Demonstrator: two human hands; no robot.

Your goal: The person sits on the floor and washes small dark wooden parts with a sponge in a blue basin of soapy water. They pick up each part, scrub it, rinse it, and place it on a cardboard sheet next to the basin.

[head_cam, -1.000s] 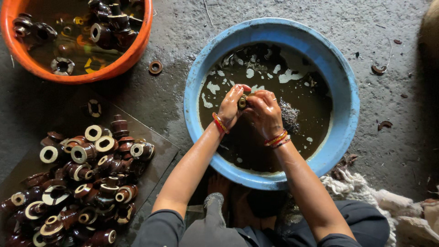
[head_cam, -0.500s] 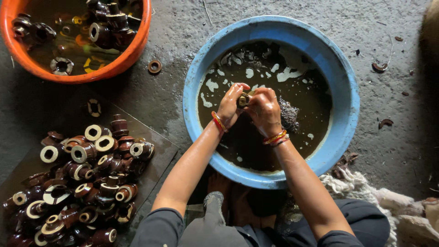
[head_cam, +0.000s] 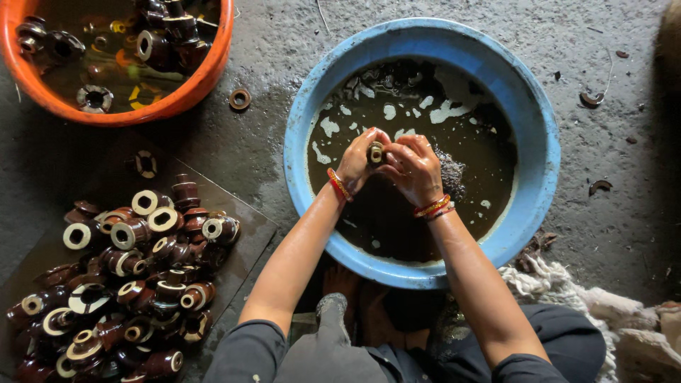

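Pinched between left hand (head_cam: pixel 358 162) and right hand (head_cam: pixel 413 168), a spool (head_cam: pixel 374 152) is held over the blue basin (head_cam: pixel 298 177) (murky water directly beneath, catching drips)

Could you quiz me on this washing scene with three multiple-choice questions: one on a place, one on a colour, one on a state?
1. Where does the pile of brown spool-shaped pieces lie?
A. left of the person
B. inside the blue tub
C. on the person's lap

2. What colour is the tub at upper left?
A. green
B. orange
C. white

3. How is the small piece held?
A. lying on the floor
B. between both hands
C. left alone in the water

Answers: 1 A, it sits on a dark sheet at left. 2 B, its rim is orange. 3 B, left hand and right hand grip it over the blue tub.
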